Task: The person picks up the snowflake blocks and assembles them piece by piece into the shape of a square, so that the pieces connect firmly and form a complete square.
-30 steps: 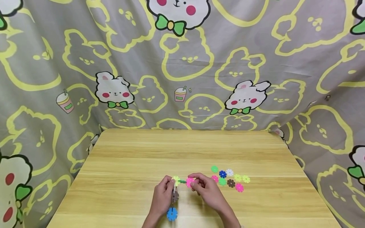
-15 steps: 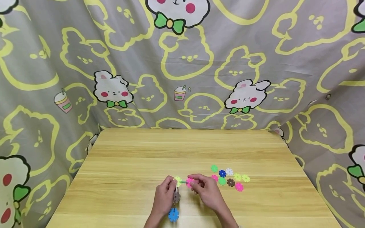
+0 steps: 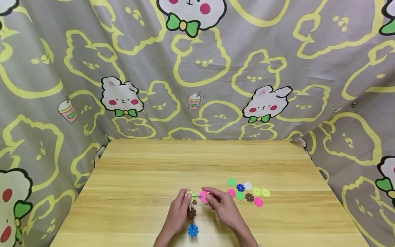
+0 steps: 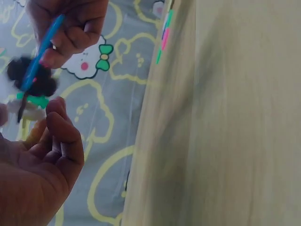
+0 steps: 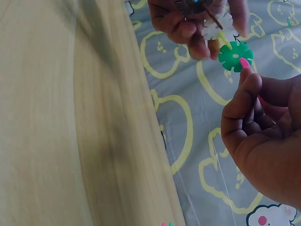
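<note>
Above the table, the left hand is pinching the chain near the yellow disc, and the right hand is gripping the pink disc, with the green disc bridging between. The brown disc and blue disc are dangling below, so their weight or a crooked push could be working a slot joint loose.

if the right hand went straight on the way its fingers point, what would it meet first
Past the pink disc it pinches, the right hand would probably meet the green disc first, which the pink edge seems to touch; the left hand lies farther along, though depth is unclear.
</note>
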The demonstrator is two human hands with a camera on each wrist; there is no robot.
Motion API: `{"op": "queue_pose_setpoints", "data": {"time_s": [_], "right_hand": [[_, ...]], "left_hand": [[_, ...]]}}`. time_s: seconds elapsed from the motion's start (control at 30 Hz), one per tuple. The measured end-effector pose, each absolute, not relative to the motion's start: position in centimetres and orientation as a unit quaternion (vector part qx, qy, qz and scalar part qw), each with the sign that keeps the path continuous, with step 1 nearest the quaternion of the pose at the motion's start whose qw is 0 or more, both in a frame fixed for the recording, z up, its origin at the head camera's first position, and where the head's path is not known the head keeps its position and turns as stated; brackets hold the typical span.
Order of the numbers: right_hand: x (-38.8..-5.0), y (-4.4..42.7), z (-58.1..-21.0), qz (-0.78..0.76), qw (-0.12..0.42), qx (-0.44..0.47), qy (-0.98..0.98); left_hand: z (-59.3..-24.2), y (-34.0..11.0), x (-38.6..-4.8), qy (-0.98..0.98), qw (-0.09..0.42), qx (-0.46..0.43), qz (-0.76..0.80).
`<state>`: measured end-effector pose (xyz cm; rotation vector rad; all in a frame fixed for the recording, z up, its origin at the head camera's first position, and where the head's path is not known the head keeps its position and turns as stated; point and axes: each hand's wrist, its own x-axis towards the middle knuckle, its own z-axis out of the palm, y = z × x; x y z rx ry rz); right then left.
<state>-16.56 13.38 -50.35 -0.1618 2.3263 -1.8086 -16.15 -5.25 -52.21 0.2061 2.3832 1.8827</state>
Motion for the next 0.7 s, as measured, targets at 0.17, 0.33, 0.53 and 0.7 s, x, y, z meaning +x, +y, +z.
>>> {"op": "queue_pose_setpoints", "data": {"time_s": [0.17, 0.33, 0.53, 0.7], "right_hand": [[-16.46, 13.06, -50.48, -0.634, 0.098, -0.046, 0.766], [-16.43, 12.89, -50.46, -0.634, 0.095, -0.049, 0.766], [-16.48, 12.78, -50.45, -0.614, 0.082, -0.060, 0.782], [-16.49, 12.81, -50.46, -0.601, 0.079, -0.068, 0.793]], "left_hand": [[-52.13, -5.16, -16.21, 0.797, 0.047, 0.099, 0.594], [-52.38, -5.01, -16.24, 0.820, 0.017, 0.112, 0.561], [-52.53, -4.74, -16.29, 0.817, 0.005, 0.104, 0.567], [-52.52, -4.63, -16.27, 0.807, 0.000, 0.089, 0.584]]}}
